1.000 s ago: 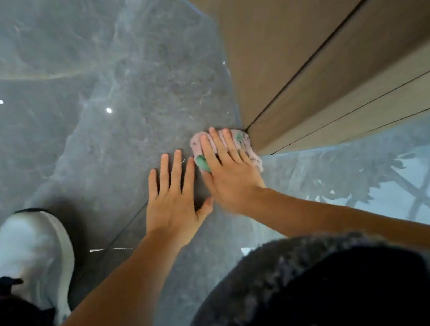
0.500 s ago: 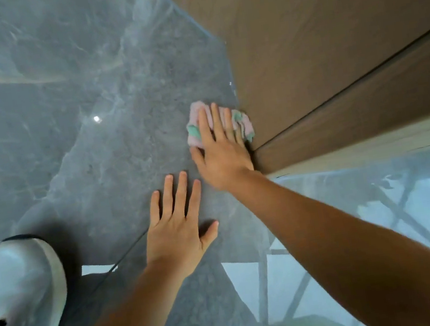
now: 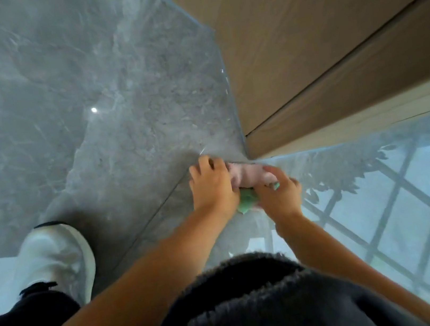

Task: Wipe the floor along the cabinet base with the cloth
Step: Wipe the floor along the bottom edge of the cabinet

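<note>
A pink and green cloth [image 3: 246, 176] is bunched on the grey floor [image 3: 116, 107] just in front of the corner of the brown wooden cabinet [image 3: 315, 36]. Both hands hold it. My left hand [image 3: 211, 185] grips its left side with curled fingers. My right hand [image 3: 279, 192] pinches its right side, with a green fold showing between the two hands. The cabinet base [image 3: 238, 120] runs away from the cloth toward the top of the view.
My white shoe [image 3: 53, 262] stands on the floor at the lower left. A dark fuzzy garment [image 3: 257, 304] fills the bottom. Window reflections [image 3: 396, 205] shine on the glossy floor at the right. A tile joint [image 3: 157, 213] runs diagonally left of the hands.
My right hand pulled the cloth back from along the cabinet base to its corner. My left hand lifted from lying flat on the floor and took hold of the cloth, now bunched.
</note>
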Motion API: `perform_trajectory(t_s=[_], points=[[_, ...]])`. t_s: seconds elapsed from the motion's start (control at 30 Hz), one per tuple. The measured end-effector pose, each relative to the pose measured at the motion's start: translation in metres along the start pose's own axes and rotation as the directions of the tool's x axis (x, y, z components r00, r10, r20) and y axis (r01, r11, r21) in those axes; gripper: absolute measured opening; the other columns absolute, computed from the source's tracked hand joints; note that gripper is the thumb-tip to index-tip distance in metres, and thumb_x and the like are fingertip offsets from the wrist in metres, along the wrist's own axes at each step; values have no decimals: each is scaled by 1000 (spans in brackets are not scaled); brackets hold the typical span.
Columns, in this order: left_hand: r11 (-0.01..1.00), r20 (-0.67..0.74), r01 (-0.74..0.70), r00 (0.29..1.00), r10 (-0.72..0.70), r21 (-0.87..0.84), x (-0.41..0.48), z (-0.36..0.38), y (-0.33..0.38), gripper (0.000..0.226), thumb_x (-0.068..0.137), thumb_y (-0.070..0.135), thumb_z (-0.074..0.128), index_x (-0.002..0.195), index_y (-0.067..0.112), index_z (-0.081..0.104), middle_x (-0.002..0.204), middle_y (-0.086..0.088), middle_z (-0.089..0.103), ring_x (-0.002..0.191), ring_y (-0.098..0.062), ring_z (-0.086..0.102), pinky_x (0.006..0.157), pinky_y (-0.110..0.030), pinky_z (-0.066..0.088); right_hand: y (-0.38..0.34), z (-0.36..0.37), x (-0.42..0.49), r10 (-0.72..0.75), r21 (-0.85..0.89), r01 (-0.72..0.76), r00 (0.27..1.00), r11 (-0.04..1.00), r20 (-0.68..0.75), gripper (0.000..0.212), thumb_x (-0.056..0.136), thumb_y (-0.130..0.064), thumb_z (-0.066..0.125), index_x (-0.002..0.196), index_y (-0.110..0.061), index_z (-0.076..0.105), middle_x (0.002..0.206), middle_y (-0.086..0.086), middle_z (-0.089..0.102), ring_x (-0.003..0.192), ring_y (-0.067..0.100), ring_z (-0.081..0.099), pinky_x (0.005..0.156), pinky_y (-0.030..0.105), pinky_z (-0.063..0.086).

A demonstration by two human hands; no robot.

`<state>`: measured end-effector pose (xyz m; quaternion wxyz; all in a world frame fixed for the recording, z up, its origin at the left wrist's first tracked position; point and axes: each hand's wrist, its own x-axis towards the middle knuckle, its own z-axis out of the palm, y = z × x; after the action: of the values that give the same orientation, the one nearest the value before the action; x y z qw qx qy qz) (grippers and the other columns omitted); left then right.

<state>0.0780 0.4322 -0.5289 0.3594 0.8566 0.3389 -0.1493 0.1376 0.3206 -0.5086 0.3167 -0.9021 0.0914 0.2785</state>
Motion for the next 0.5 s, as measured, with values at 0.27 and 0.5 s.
perform_trajectory(t_s=[0.27, 0.5], points=[[643, 197, 388, 916, -350, -660, -114, -126, 12, 29, 82, 18, 69, 101, 21, 48, 78, 0, 51, 65, -22, 54, 36, -24, 43, -75, -81, -124, 128, 135, -194, 913, 972, 388, 27, 79, 6, 62, 88, -18, 70, 71, 11, 61, 57, 18, 53, 50, 26, 45], [278, 420, 506, 851, -316, -817, -328, -264, 68, 55, 76, 2, 41, 107, 37, 70, 115, -3, 59, 99, -23, 61, 66, -38, 56, -130, -202, -315, 86, 212, -200, 889, 957, 450, 43, 74, 16, 50, 68, -22, 69, 60, 4, 63, 51, 17, 59, 59, 31, 58]])
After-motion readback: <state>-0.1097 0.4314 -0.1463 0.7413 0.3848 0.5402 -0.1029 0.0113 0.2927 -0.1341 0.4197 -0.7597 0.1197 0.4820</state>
